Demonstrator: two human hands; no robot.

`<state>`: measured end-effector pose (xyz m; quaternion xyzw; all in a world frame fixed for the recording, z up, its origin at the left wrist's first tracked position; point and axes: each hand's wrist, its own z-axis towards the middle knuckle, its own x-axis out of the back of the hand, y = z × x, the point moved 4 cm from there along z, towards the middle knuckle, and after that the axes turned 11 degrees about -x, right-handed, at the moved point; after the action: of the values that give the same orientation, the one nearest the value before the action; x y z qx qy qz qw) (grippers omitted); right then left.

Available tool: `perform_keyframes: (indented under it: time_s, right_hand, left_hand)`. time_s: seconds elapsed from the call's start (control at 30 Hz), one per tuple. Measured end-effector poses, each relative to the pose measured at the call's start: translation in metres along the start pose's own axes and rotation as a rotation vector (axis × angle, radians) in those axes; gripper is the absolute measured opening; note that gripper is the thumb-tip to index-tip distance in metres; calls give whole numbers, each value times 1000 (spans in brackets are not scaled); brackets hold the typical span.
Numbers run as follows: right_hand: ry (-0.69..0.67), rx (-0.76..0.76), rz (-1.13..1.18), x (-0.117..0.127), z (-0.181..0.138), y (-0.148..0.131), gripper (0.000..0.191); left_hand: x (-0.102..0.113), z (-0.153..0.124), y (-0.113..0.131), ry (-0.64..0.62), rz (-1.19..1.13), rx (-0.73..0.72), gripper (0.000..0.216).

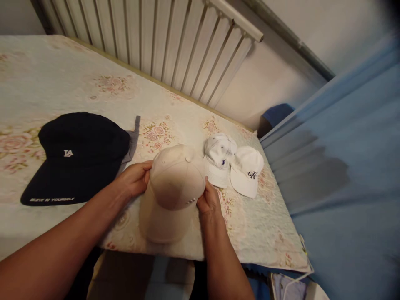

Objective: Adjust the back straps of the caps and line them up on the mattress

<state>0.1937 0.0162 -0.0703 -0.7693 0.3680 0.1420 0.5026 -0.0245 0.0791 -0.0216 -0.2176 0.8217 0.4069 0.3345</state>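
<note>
A cream baseball cap [176, 179] is held between my two hands over the near part of the bed, its brim pointing toward me. My left hand [137, 177] grips the cap's left side, with the thumb on top and the other fingers mostly hidden. On the opposite side, my right hand [209, 198] is closed on the cap's edge near small lettering. To the left lies a navy cap [84, 154] marked "LA", with white words along its brim. Two white caps lie side by side on the right: one with a rider logo [220, 156], one marked "CK" [248, 168].
A floral quilted cover [125, 93] spreads over the bed. Behind its far edge stands a white radiator [175, 46] against the wall. A blue curtain [337, 166] hangs along the right side. Below the near right corner are a cable and some folded cloth [281, 285].
</note>
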Motion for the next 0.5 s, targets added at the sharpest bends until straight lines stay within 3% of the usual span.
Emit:
perform_keyframes:
  time_s: [0.3, 0.5]
  right_hand:
    - [8, 24, -9, 5, 3, 2, 10]
    - [26, 18, -13, 7, 6, 4, 15]
  left_hand:
    - [2, 2, -3, -68, 53, -24, 40]
    - [3, -1, -4, -86, -28, -4, 38]
